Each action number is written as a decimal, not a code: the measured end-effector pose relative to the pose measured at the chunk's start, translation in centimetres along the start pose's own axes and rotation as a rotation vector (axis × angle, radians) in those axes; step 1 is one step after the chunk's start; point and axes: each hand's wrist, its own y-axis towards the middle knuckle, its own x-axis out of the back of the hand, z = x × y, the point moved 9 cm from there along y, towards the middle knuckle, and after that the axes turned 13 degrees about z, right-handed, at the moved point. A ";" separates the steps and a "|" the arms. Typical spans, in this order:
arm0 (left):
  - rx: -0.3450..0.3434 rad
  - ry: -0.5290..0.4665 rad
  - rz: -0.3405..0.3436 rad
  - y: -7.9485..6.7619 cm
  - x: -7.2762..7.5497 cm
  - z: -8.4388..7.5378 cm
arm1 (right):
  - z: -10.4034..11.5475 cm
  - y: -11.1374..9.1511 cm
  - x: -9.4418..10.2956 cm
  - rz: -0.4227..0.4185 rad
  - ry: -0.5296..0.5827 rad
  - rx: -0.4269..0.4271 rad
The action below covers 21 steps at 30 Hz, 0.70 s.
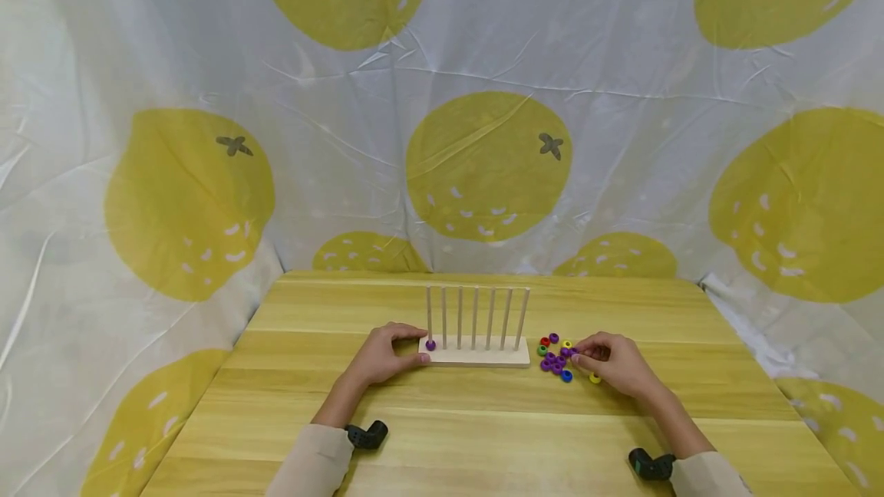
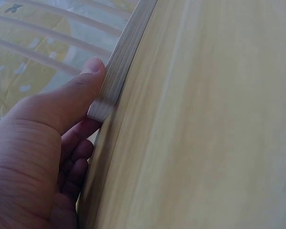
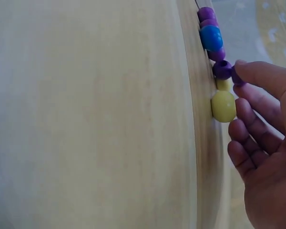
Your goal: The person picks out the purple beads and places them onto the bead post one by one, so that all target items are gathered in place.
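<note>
Black wrist cameras [image 1: 369, 436] and beige sleeves [image 1: 314, 460] sit nearest, reaching in from the near side over the wooden worktop [image 1: 483, 436]. Midway between the worktop's left and right edges, and short of its far edge, stands a pale wooden peg rack [image 1: 476, 360] with seven upright pegs [image 1: 474, 317]. One purple bead [image 1: 431, 345] sits at the foot of the leftmost peg.

The person's left hand [image 1: 383, 355] grips the rack's left end, thumb against the front side of the base. Over toward the worktop's right edge, the right hand [image 1: 618, 366] pinches a dark purple bead [image 3: 237, 76] between thumb and forefinger, its other fingers loosely curled.

Just beside the rack's right end lies a loose cluster: several purple beads [image 1: 550, 357], a red bead [image 1: 545, 341], a green bead [image 1: 542, 350], a blue bead [image 1: 567, 376] on the near side and a yellow bead [image 1: 567, 344] on the far side. Another yellow bead [image 1: 595, 379] lies near the right hand. Beyond the far edge hangs a white cloth [image 1: 345, 136] printed with big yellow fruit.
</note>
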 end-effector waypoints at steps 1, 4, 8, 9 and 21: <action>-0.001 0.002 0.000 0.0 0.0 0.0 | 0.1 0.0 0.1 -0.002 -0.003 0.000; -0.005 0.007 0.002 0.0 0.0 -0.1 | 0.7 0.0 0.4 -0.007 -0.010 0.003; -0.009 0.017 0.004 -0.1 -0.1 -0.2 | 1.8 0.0 1.0 -0.032 -0.032 0.034; -0.009 0.020 0.002 -0.1 -0.1 -0.2 | 2.1 0.0 1.2 -0.041 -0.046 0.051; -0.024 0.028 -0.004 -0.1 0.0 -0.4 | 6.6 0.8 3.3 -0.077 -0.071 0.151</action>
